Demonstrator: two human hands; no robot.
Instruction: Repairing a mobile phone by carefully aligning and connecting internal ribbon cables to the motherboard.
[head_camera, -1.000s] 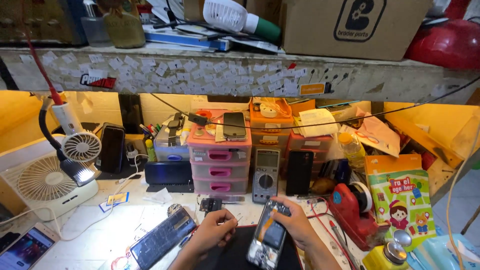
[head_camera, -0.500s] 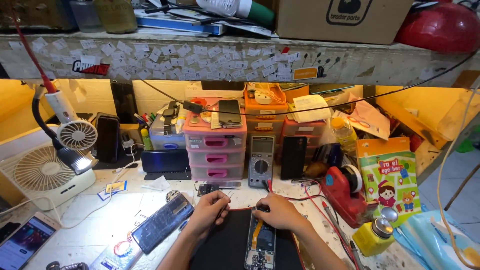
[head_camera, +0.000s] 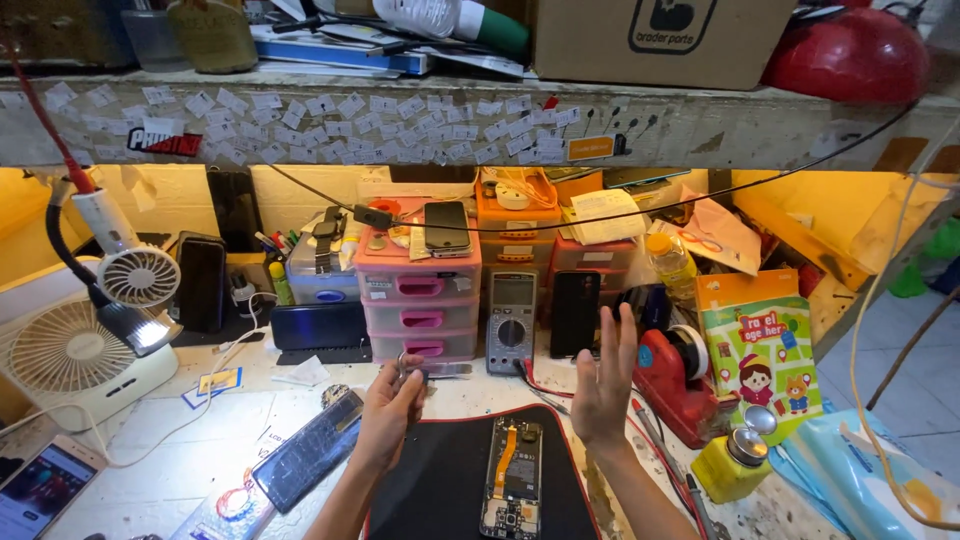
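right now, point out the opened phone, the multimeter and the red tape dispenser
opened phone (head_camera: 512, 478), head view, on its exposed middle
multimeter (head_camera: 511, 322), head view, on its dial
red tape dispenser (head_camera: 676, 382), head view, on its red body

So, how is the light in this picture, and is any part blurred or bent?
Head view: a lamp throws a bright patch on the worktop; the yellow back wall glows; the shelf edge bows from wide-angle distortion; the raised right hand is slightly soft.
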